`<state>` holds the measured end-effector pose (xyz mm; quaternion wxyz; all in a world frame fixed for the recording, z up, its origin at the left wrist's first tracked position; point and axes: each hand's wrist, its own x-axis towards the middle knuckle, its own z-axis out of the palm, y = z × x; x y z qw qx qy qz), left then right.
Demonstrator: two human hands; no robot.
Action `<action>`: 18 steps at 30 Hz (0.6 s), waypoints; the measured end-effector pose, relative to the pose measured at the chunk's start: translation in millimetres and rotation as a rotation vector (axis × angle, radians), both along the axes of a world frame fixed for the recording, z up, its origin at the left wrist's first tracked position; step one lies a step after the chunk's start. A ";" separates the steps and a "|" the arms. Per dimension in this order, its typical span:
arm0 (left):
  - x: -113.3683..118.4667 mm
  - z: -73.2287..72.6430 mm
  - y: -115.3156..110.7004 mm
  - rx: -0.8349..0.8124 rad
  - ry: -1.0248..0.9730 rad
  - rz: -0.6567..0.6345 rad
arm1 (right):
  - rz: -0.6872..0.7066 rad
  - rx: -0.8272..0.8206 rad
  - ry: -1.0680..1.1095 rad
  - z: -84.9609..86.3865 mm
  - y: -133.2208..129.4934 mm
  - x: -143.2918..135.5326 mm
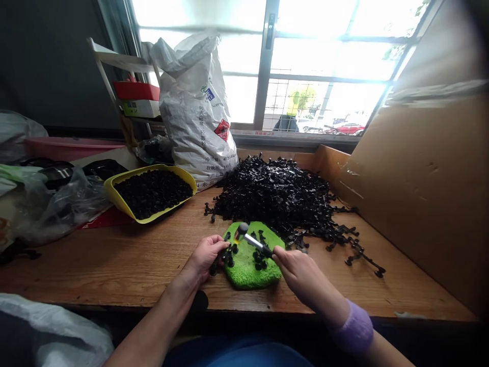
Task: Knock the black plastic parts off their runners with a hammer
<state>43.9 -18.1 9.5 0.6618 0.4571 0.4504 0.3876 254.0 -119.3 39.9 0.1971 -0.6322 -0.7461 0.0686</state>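
Hands low centre on my feed, both over the green pad [248,267] near the front edge of the wooden table [114,260]. Right hand [296,270] is closed round the handle of a small hammer [250,239]; its head points up-left, above the pad's far edge. Left hand [206,255] pinches a black plastic sprue [223,257] against the pad's left edge, fingers curled tight on it. I read the hammer head as just beyond the left fingertips, close above the sprue; contact unclear. A few loose black bits lie on the pad. Behind it: a big pile of black sprues [282,196]. Far left of that, a yellow tray [151,191] full of black parts, with a white sack [196,107] beside it.
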 end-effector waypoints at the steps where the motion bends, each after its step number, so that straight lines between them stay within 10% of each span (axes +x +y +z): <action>1: -1.0 0.4 -0.5 0.002 -0.005 -0.006 | -0.006 0.007 0.013 0.4 -0.5 0.6; 12: -5.7 3.7 -2.4 -0.003 -0.052 -0.050 | 0.038 -0.052 0.206 -1.4 -2.4 -0.6; 18: -133.1 48.5 -47.8 0.103 0.200 0.034 | -0.002 -0.146 0.565 -9.7 -26.3 37.0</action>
